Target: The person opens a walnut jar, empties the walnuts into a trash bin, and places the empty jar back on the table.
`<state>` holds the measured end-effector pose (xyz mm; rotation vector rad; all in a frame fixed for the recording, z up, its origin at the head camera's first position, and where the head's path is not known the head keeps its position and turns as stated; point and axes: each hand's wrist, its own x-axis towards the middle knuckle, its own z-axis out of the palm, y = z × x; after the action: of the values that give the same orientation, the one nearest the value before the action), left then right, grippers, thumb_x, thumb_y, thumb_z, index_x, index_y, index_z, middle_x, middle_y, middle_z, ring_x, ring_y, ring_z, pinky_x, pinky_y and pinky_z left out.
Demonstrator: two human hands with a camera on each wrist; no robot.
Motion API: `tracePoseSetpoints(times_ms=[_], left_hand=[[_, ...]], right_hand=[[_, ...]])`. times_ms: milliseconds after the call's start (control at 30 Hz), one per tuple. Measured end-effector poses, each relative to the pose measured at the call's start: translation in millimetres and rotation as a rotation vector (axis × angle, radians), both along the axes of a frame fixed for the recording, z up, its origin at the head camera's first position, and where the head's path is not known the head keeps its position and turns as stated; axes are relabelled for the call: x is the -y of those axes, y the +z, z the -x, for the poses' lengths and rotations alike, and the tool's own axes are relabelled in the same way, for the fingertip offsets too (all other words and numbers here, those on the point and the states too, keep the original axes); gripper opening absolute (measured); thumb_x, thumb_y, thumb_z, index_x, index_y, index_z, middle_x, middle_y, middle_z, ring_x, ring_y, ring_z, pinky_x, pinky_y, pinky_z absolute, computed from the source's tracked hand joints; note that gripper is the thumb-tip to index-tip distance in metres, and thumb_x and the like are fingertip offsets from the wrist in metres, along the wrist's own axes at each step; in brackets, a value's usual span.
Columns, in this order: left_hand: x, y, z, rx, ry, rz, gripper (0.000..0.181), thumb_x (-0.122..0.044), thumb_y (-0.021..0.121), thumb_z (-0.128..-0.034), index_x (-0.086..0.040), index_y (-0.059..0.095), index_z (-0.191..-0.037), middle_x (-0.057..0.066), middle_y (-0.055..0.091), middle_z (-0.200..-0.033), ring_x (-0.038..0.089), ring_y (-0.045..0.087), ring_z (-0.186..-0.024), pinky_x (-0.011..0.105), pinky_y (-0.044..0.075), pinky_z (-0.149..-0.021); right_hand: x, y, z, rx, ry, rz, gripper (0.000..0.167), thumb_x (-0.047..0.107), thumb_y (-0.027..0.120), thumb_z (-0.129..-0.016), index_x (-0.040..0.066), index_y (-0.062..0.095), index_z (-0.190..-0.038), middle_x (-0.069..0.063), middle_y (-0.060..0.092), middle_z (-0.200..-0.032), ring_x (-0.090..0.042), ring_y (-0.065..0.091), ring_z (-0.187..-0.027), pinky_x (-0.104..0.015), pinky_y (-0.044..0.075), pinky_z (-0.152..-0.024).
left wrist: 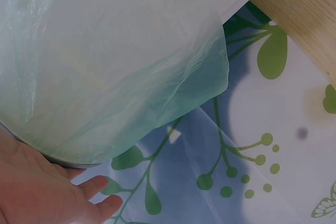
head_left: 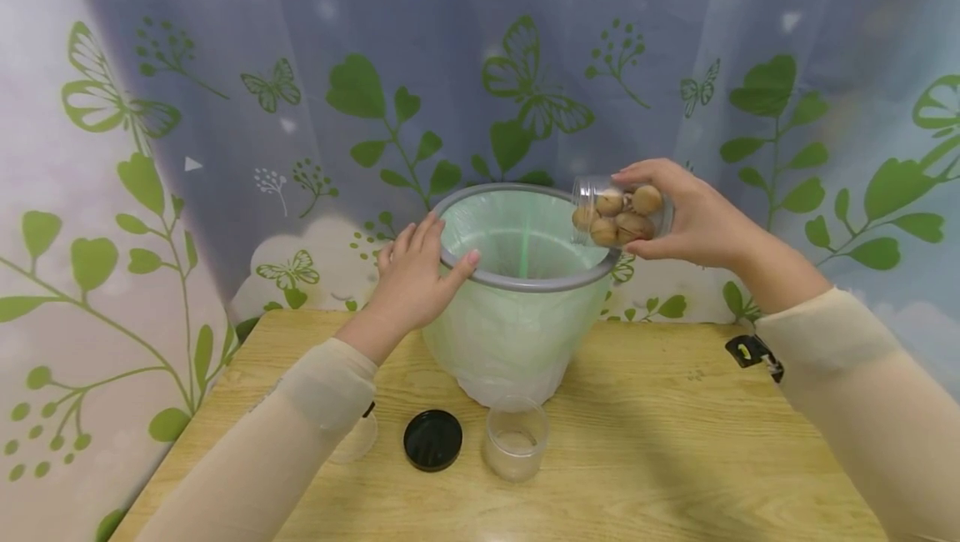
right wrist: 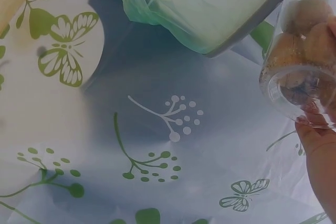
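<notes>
My right hand (head_left: 693, 213) grips a clear plastic jar (right wrist: 278, 80) on its side, its mouth over the right rim of a trash bin. Inside the jar are several round brown nuts (head_left: 633, 228) that look like walnuts. The trash bin (head_left: 517, 283) has a grey rim and a pale green plastic liner (left wrist: 121, 66). On the bin's left rim rests my left hand (head_left: 412, 279), its fingers fairly straight and its thumb over the rim. The bottom of the bin is hidden from the head view.
In front of the bin stand a clear open container (head_left: 516, 442) and a black round lid (head_left: 432, 440). A clear round piece (head_left: 354, 442) lies partly behind the left sleeve. The wooden table (head_left: 660, 442) meets a patterned curtain (head_left: 420, 50) at the back.
</notes>
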<state>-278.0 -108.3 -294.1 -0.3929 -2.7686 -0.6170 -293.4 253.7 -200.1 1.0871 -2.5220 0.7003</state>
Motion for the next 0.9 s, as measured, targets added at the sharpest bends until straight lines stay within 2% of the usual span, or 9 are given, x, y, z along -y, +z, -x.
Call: tracePoseSetpoints(times_ms=[433, 500, 733, 900], left_hand=[[0.1, 0.6, 0.5, 0.000, 0.003, 0.014, 0.093, -0.076, 0.023, -0.0963, -0.008, 0.016, -0.161, 0.009, 0.011, -0.167, 0.037, 0.008, -0.151, 0.063, 0.008, -0.115], [0.3, 0.7, 0.7, -0.001, 0.005, 0.016, 0.093, -0.076, 0.023, -0.0963, -0.008, 0.016, -0.161, 0.009, 0.012, -0.167, 0.037, 0.009, -0.151, 0.063, 0.008, -0.115], [0.0, 0.2, 1.5, 0.007, -0.001, 0.010, 0.095, -0.077, 0.022, -0.0954, -0.008, 0.016, -0.161, 0.008, 0.010, -0.168, 0.037, 0.008, -0.152, 0.063, 0.007, -0.115], [0.7, -0.9, 1.8, 0.006, 0.002, 0.008, 0.095, -0.077, 0.022, -0.0953, -0.009, 0.016, -0.161, 0.008, 0.009, -0.168, 0.037, 0.007, -0.152, 0.063, 0.006, -0.115]], right_hand=[[4.5, 13.6, 0.5, -0.046, 0.020, -0.011, 0.076, -0.001, 0.087, -0.073, 0.008, 0.052, -0.140, -0.013, 0.042, -0.149, -0.038, 0.032, -0.140, -0.065, 0.028, -0.107], [5.2, 14.8, -0.2, -0.035, 0.008, -0.013, 0.076, -0.001, 0.087, -0.074, 0.008, 0.052, -0.140, -0.013, 0.040, -0.150, -0.038, 0.031, -0.140, -0.065, 0.028, -0.108], [5.2, 9.6, -1.0, 0.056, -0.051, -0.149, 0.073, 0.000, 0.086, -0.075, 0.008, 0.053, -0.140, -0.013, 0.040, -0.150, -0.040, 0.029, -0.141, -0.064, 0.033, -0.104], [5.9, 5.9, 1.3, 0.053, -0.023, -0.099, 0.075, -0.001, 0.086, -0.075, 0.008, 0.053, -0.141, -0.012, 0.041, -0.150, -0.038, 0.031, -0.141, -0.063, 0.033, -0.105]])
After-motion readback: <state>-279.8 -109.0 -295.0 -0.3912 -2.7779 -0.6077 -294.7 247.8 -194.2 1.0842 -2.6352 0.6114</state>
